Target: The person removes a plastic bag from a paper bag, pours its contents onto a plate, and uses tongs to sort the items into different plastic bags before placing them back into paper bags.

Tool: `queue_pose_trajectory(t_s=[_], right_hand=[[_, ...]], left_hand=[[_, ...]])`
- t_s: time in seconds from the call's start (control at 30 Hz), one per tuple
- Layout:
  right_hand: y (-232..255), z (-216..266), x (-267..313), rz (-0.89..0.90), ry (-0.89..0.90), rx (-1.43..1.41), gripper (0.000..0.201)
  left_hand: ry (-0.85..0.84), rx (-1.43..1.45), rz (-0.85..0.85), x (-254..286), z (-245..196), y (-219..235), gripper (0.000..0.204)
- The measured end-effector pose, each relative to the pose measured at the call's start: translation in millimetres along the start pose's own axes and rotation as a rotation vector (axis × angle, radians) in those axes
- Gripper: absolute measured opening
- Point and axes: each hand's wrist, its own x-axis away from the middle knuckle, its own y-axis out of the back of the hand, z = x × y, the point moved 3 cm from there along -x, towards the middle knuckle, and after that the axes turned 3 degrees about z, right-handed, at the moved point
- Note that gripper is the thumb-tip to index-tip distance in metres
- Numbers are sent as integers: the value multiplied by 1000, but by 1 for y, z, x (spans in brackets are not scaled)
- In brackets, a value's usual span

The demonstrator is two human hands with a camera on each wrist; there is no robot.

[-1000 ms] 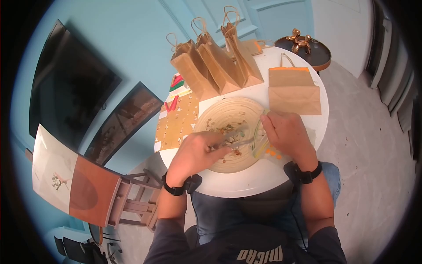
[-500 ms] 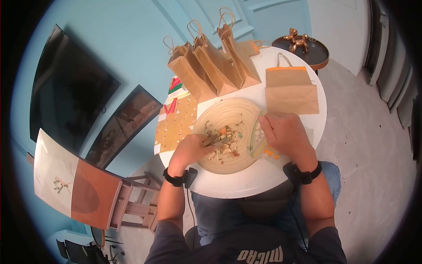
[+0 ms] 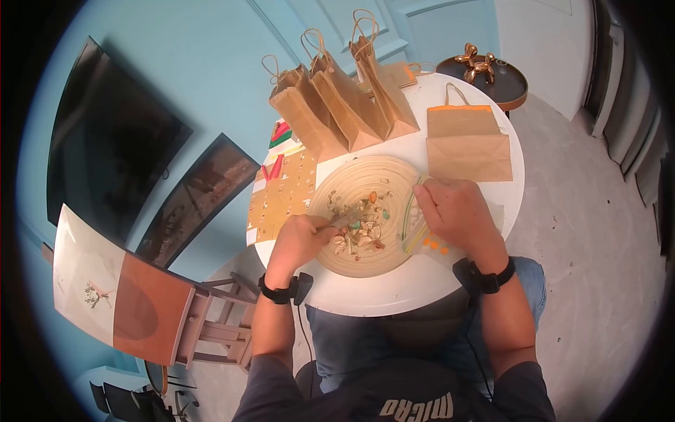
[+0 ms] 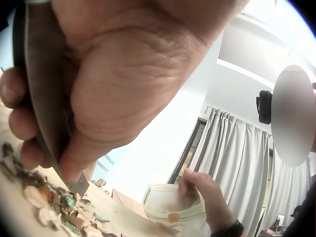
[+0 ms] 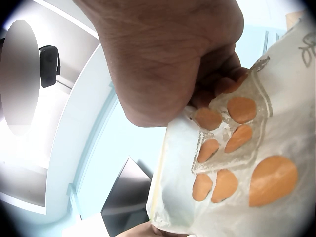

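Note:
In the head view my left hand [image 3: 302, 243] grips a pair of metal tongs [image 4: 47, 98] over the left part of a round wooden plate [image 3: 380, 169]. The tongs' tip dips to a loose heap of potpourri [image 3: 365, 238], with pale dried pieces and bits of green and orange. My right hand [image 3: 460, 214] pinches the top of a clear zip bag [image 5: 182, 185] printed with orange shapes, at the plate's right edge. The bag's mouth [image 4: 173, 215] gapes toward the plate in the left wrist view. The curled fingers partly hide the bag's upper edge.
Upright brown paper bags [image 3: 327, 105] stand behind the plate on the round white table [image 3: 380, 304]. Another paper bag [image 3: 469, 156] lies at the right. Patterned paper [image 3: 281, 197] with pink pieces [image 3: 274, 167] is at the left. A metallic balloon-dog figurine [image 3: 478, 65] sits on a side table.
My left hand has drawn the tongs leftward from beside the bag's mouth, back down to the potpourri. The right hand keeps holding the zip bag in about the same place.

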Motion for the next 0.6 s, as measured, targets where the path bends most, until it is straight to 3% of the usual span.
queue_pose_trajectory(t_s=[0.23,0.33,0.43,0.6], right_hand=[[-1,0,0,0,8,-10,39],[-1,1,0,-10,12,-7,39],[1,1,-1,-13,8,-4,39],[5,-3,0,-32,17,-10,39]], left_hand=[[-71,69,-25,11,-42,27,24],[-214,93,34,12,-62,16,27],[-182,137,123,8,-72,15,33],[-56,-93,-18,-38,-21,2,31]])
